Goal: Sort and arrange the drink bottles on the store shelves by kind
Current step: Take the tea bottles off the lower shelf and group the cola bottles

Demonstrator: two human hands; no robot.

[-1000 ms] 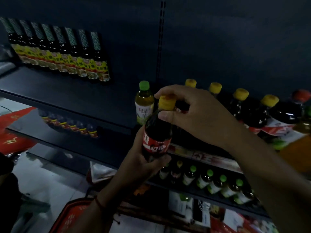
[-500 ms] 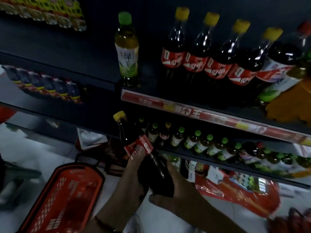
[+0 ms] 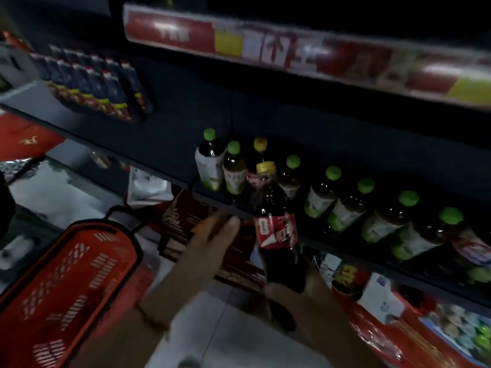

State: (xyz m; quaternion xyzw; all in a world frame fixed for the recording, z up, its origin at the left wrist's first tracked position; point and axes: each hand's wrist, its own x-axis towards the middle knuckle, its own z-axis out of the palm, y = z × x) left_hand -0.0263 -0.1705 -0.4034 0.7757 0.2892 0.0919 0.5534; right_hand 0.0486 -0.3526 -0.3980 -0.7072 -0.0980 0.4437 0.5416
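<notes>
I hold a dark cola bottle with a yellow cap and a red label upright in front of the lower shelf. My right hand grips it around the base. My left hand is just left of the bottle, fingers stretched out flat and holding nothing. On the shelf behind stands another yellow-capped cola bottle, in among green-capped tea bottles that run in a row to the right. Two more green-capped bottles stand left of it.
A red shopping basket sits on the floor at lower left. Blue-labelled bottles fill the left part of the shelf. A red and yellow price strip marks the shelf above. Red cartons and packages lie under the lower shelf.
The view has dropped from the upper shelf to the lower one. The cola bottle came down and now stands upright. My left hand has let go of its label; my right hand still holds the base.
</notes>
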